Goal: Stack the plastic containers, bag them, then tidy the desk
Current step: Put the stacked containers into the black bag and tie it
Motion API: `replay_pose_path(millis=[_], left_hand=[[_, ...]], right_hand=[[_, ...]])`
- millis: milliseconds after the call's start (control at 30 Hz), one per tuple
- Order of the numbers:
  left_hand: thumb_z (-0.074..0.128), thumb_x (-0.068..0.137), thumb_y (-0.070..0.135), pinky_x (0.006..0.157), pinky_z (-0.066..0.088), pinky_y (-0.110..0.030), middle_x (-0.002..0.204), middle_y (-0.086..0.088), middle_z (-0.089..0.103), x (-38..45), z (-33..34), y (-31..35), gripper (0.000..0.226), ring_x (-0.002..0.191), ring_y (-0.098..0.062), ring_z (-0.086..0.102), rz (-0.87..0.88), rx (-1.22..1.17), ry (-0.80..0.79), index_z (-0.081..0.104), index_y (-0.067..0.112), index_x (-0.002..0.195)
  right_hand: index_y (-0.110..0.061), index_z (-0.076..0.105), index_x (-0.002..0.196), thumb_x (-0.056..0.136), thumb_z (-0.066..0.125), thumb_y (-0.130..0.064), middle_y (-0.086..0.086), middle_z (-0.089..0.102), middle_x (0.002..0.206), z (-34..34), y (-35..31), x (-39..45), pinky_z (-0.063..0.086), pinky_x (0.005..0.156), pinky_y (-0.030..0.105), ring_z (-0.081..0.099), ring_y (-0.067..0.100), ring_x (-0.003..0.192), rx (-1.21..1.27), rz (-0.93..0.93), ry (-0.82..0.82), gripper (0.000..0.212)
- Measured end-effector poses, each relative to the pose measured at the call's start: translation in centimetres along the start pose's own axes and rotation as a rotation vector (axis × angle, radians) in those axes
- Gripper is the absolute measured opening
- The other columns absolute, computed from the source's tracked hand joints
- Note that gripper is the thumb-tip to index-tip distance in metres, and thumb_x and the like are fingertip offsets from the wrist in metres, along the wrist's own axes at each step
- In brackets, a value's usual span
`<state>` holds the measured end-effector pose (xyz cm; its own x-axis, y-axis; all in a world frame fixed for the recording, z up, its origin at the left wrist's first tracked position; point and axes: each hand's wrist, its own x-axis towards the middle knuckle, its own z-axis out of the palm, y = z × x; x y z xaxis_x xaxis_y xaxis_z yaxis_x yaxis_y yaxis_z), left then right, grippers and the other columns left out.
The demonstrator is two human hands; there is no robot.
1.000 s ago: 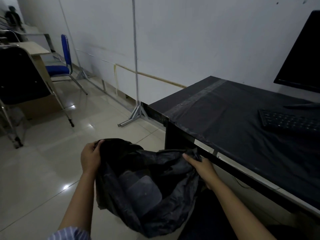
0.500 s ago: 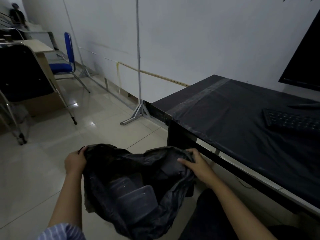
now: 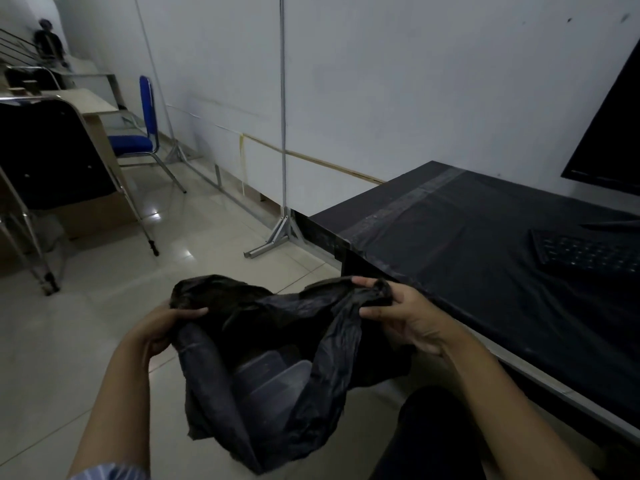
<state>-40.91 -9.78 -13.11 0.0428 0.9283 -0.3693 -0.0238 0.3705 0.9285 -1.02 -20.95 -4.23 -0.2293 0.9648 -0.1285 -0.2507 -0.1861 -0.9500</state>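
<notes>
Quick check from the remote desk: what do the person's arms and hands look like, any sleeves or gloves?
Both hands, left hand and right hand, are bare: no gloves, rings or watch show. Forearms are uncovered. A light striped sleeve shows at the left upper arm; the right arm shows no sleeve in frame.

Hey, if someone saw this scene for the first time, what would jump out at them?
First, the black plastic bag low in the middle, its rim gripped by the left hand and the right hand, with clear plastic containers showing inside. Next, the black-covered desk at right, bearing a keyboard, and the blue chair far left.
</notes>
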Motion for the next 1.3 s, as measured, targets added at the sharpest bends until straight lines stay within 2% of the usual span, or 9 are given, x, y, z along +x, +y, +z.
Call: replay_pose_path(millis=[200,367,500,600,700,800,900,1033,1300], left_hand=[[0.075,0.077,0.005,0.101,0.046,-0.041,0.114,-0.018,0.068,0.6,-3.1,0.0,0.04,0.107,-0.029,0.063,0.191,0.183,0.268,0.066,-0.002,0.116],[0.076,0.079,0.016,0.092,0.049,-0.032,0.099,-0.013,0.073,0.3,-4.1,0.6,0.026,0.1,-0.028,0.065,0.269,0.464,0.397,0.074,0.003,0.102],[0.067,0.088,0.023,0.07,0.043,-0.027,0.094,-0.014,0.072,-0.1,-4.3,1.5,0.024,0.09,-0.027,0.063,0.244,0.577,0.459,0.074,0.005,0.101],[0.059,0.094,0.026,0.079,0.046,-0.038,0.098,-0.021,0.069,-0.2,-3.8,2.1,0.033,0.096,-0.032,0.063,0.157,0.462,0.443,0.07,-0.004,0.104],[0.052,0.098,0.029,0.061,0.052,-0.031,0.084,-0.015,0.07,-0.7,-3.0,2.5,0.034,0.077,-0.024,0.067,0.068,0.128,0.384,0.064,-0.003,0.1],[0.048,0.099,0.031,0.036,0.048,-0.02,0.056,-0.008,0.068,-1.0,-2.5,2.4,0.031,0.052,-0.021,0.066,0.008,-0.112,0.365,0.058,0.006,0.084],[0.039,0.102,0.035,0.042,0.049,-0.024,0.044,-0.001,0.064,-0.8,-2.6,2.1,0.036,0.038,-0.012,0.061,0.001,-0.21,0.371,0.053,0.009,0.082],[0.037,0.103,0.033,0.031,0.045,-0.018,0.043,-0.001,0.064,-0.7,-2.5,2.1,0.036,0.036,-0.011,0.061,0.007,-0.245,0.353,0.053,0.009,0.082],[0.033,0.105,0.025,0.077,0.052,-0.029,0.079,-0.009,0.07,-1.2,-2.0,3.1,0.031,0.087,-0.03,0.063,0.048,-0.297,0.252,0.051,0.005,0.121]], right_hand=[[-0.004,0.072,0.086,0.078,0.066,0.011,0.002,0.075,0.08,-0.2,-1.6,-0.2,0.057,0.067,0.015,0.07,0.009,0.075,-0.186,-0.229,0.273,0.018],[-0.007,0.069,0.077,0.084,0.063,0.011,-0.003,0.069,0.065,-0.8,-2.2,0.4,0.052,0.059,0.016,0.063,0.007,0.06,-0.287,-0.357,0.454,0.02],[-0.002,0.07,0.083,0.084,0.062,0.01,0.021,0.063,0.102,-2.3,-2.9,1.1,0.051,0.084,0.037,0.062,0.028,0.09,-0.49,-0.402,0.566,0.015],[-0.022,0.062,0.084,0.096,0.054,-0.007,0.002,0.064,0.104,-2.0,-3.2,1.3,0.05,0.085,0.031,0.06,0.017,0.095,-0.458,-0.38,0.491,0.02],[-0.032,0.057,0.096,0.101,0.044,-0.036,-0.003,0.066,0.104,-1.2,-3.2,1.9,0.048,0.093,0.037,0.061,0.02,0.101,-0.479,-0.286,0.453,0.015],[-0.029,0.055,0.098,0.103,0.041,-0.028,-0.005,0.061,0.097,-0.2,-3.4,2.3,0.047,0.086,0.03,0.057,0.01,0.092,-0.349,-0.276,0.402,0.015],[-0.02,0.047,0.093,0.097,0.048,-0.019,0.006,0.047,0.096,0.5,-3.5,2.0,0.049,0.069,0.019,0.054,0.015,0.085,-0.105,-0.284,0.209,0.004],[-0.027,0.04,0.11,0.063,0.082,-0.056,-0.005,0.059,0.103,1.4,-3.5,2.1,0.051,0.081,0.026,0.063,0.007,0.092,-0.557,-0.288,0.314,0.069],[-0.03,0.036,0.097,0.096,0.054,-0.033,-0.001,0.068,0.072,1.9,-3.1,3.7,0.051,0.079,0.038,0.067,0.015,0.073,-0.485,-0.443,0.36,0.018]])
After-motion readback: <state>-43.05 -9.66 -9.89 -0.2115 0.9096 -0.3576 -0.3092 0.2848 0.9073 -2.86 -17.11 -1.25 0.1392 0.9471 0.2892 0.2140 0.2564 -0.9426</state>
